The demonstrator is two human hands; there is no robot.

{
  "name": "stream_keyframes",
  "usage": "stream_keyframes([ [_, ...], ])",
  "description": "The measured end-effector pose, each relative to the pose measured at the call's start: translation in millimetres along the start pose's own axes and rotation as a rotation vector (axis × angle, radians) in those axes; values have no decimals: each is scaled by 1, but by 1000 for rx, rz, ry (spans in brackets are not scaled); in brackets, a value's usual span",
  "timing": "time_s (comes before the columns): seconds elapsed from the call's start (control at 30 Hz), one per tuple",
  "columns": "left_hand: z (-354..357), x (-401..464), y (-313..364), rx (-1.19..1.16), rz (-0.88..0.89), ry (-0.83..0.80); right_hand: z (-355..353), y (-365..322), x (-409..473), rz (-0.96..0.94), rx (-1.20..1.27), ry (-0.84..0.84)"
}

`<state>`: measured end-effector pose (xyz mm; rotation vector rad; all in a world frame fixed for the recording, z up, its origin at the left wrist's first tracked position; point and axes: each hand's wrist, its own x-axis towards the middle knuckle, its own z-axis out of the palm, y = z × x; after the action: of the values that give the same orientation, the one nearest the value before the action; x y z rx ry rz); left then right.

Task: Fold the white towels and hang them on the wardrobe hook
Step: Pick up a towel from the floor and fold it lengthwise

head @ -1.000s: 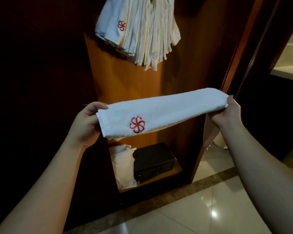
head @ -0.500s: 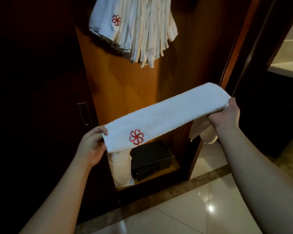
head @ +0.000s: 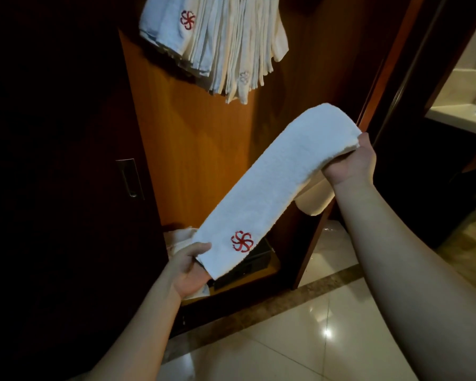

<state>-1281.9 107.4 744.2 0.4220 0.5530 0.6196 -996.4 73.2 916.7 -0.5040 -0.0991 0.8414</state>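
A white towel folded into a long strip, with a red flower emblem near its lower end, slants from lower left to upper right in front of the open wardrobe. My left hand grips its lower end. My right hand grips the upper end, where a loose layer hangs below. Several folded white towels hang together at the top of the wardrobe; the hook itself is hidden.
The wardrobe has an orange wooden back panel and a dark door with a metal handle on the left. On its bottom shelf lie a black box and white cloth. Glossy tiled floor lies below.
My left hand has dropped low with its end of the towel while my right hand stayed high, so the strip went from nearly level to steeply slanted.
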Motion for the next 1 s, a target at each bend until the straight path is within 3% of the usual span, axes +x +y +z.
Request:
stream_keyframes([
  [0.17,-15,-2,-1,-186,105,-259,2,-4,-2,11,-41,-22],
  [0.3,-10,0,-4,-235,213,40,15,-2,-11,19,8,8],
  [0.43,-2,18,-8,-117,151,312,43,1,-32,22,75,17],
  [0.63,31,30,-2,294,26,313,91,13,-37,74,34,-154],
  [0.73,53,31,6,493,168,489,113,20,-44,83,-35,-244],
  [0.8,81,19,12,528,373,400,122,25,-45,78,-52,-294],
  [0.87,114,-2,14,467,505,124,131,32,-47,75,-76,-347],
  [0.93,145,-16,18,542,572,-106,144,39,-52,86,-89,-410],
  [1.0,170,-14,23,679,612,-227,156,45,-56,90,-118,-418],
])
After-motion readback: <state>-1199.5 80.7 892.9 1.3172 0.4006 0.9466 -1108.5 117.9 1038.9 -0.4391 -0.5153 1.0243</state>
